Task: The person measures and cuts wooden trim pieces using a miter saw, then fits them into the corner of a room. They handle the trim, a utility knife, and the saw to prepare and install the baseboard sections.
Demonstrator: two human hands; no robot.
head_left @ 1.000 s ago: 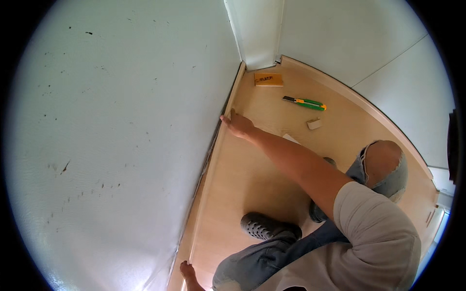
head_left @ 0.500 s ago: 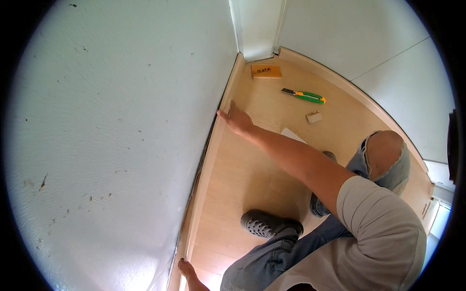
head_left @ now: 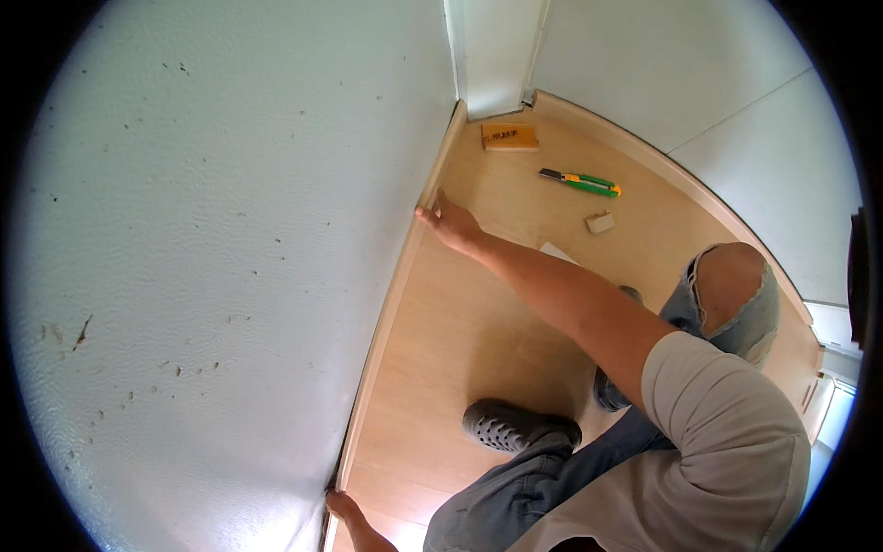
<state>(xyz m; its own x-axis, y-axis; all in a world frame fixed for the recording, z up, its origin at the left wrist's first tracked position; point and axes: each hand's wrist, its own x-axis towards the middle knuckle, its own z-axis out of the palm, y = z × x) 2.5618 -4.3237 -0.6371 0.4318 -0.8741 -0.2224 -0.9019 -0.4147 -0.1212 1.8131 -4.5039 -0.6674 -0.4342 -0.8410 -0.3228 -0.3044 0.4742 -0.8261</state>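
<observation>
Had a big, speckled off-white wall filling the left side, then a wood-look laminate floor under everything, plus pale wall panels off to the right. Next down in size, saw a long wood-look baseboard strip running along the foot of the wall. Also spotted ripped jeans and a grey perforated clog planted apart from the strip, probably for a stable crouch. Found the right hand across the upper stretch, thumb and fingers spread wide, not wrapped round anything, so likely pressing more than gripping. Found the left hand way down at the lower stretch; couldn't tell pinching from pushing there, tbh. Had most of the strip lying between the two, with a shorter bit past the right hand toward the corner. Guessed at wide spacing to steady a long thin piece at two points. Beyond the right hand, noticed an orange-brown rectangular block, a green-and-yellow utility knife, a white scrap and a small tan offcut, probably parked clear of the knees.
</observation>
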